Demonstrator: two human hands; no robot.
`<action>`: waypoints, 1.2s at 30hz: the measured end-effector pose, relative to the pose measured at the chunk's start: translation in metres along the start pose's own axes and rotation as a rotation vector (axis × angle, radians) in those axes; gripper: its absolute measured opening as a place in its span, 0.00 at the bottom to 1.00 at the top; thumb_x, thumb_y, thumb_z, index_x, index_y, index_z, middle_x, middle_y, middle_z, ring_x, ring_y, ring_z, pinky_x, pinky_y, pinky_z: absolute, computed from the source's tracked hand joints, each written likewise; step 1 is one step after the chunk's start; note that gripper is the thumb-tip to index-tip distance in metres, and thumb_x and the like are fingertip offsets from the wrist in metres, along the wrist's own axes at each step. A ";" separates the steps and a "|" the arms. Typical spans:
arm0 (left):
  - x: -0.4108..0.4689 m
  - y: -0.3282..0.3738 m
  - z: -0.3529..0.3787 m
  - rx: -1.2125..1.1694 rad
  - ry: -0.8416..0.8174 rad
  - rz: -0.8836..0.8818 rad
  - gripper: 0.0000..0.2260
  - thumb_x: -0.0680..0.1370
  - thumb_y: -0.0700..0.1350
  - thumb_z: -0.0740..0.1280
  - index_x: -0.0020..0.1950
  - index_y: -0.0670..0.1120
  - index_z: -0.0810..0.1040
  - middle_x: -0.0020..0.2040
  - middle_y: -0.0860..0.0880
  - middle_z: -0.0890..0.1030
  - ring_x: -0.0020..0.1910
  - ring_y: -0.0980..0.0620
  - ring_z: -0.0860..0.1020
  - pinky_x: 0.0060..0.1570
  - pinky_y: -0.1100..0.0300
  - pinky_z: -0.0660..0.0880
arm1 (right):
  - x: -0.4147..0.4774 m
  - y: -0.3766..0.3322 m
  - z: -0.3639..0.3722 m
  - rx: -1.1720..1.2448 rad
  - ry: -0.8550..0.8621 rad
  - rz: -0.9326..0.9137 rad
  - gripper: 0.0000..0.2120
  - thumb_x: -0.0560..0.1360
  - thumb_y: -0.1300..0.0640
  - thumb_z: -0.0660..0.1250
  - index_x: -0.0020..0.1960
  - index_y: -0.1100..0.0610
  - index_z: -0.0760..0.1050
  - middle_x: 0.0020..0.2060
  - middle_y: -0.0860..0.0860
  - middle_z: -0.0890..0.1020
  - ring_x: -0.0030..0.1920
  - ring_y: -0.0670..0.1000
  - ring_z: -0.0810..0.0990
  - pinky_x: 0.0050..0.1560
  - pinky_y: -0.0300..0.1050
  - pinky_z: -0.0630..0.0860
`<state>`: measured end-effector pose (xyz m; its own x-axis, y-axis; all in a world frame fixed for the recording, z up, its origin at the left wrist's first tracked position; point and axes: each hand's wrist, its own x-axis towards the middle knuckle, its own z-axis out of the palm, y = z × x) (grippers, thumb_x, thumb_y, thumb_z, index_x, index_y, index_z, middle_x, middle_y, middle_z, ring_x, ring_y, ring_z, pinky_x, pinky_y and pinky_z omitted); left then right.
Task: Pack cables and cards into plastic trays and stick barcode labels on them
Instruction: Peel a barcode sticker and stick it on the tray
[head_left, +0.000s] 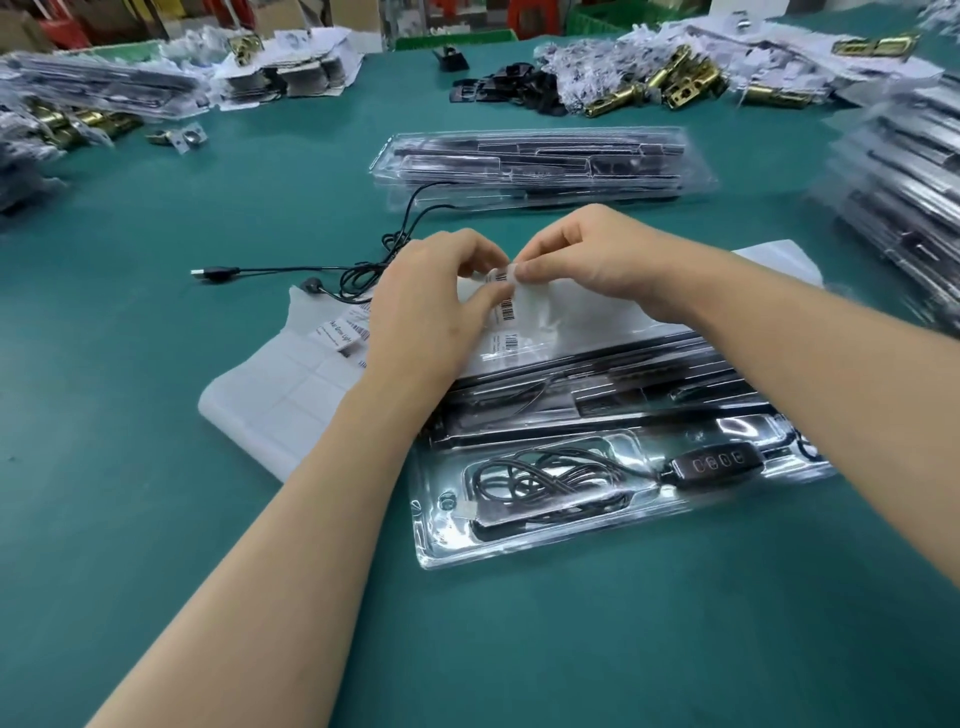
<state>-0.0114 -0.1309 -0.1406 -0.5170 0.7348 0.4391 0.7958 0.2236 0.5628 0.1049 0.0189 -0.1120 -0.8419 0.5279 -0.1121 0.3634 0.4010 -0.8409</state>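
**Head view: a barcode label half off its sheet, the tray waiting nearer me**

From my seat I see both hands meeting over the middle of the worktop (156, 467). The right hand (587, 254) pinches the top edge of a barcode label (503, 275) between thumb and forefinger. The left hand (431, 306) grips the label sheet (571, 312) beside it, thumb laid on the sheet. The label sits right between the two sets of fingertips, curling up off the sheet, so I judge it is being peeled. I cannot tell how much of it is free.

I expect the label to be almost weightless, limp and sticky on its back. It would fold onto itself or cling to a finger if taken anywhere but by an edge or corner. The sheet looks thin and slippery, so it wants holding flat close to the peel.

The plastic tray (519, 545) lies nearer than the hands, under the forearms, with a coiled cable (545, 478) and a controller (719, 461) in its pocket. It looks light, glossy and springy, so I would press the label on a flat part.

To the far left a loose cable (291, 270) lies on the worktop. A stack of trays (540, 161) sits beyond the hands.
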 end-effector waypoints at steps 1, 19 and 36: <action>0.000 0.000 0.000 -0.003 0.004 0.000 0.06 0.76 0.51 0.75 0.52 0.53 0.83 0.47 0.58 0.83 0.51 0.56 0.79 0.56 0.53 0.76 | 0.000 0.000 0.001 0.005 0.003 0.004 0.04 0.76 0.53 0.75 0.42 0.48 0.87 0.43 0.42 0.86 0.54 0.42 0.79 0.51 0.39 0.68; -0.003 -0.001 0.000 -0.075 0.056 -0.033 0.04 0.77 0.46 0.75 0.50 0.49 0.84 0.48 0.54 0.82 0.44 0.59 0.81 0.50 0.61 0.78 | 0.005 -0.009 0.003 -0.027 0.029 0.074 0.07 0.75 0.53 0.73 0.47 0.56 0.87 0.50 0.47 0.86 0.59 0.51 0.79 0.66 0.49 0.73; -0.004 0.010 -0.005 -0.061 0.055 -0.169 0.09 0.76 0.59 0.71 0.41 0.56 0.84 0.38 0.60 0.83 0.45 0.57 0.81 0.55 0.49 0.78 | 0.000 -0.006 0.002 -0.046 -0.030 -0.022 0.05 0.77 0.56 0.73 0.46 0.50 0.87 0.46 0.45 0.87 0.57 0.44 0.80 0.57 0.40 0.70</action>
<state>-0.0029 -0.1351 -0.1333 -0.6593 0.6534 0.3720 0.6767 0.3001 0.6723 0.1021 0.0146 -0.1077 -0.8612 0.4961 -0.1105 0.3622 0.4463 -0.8183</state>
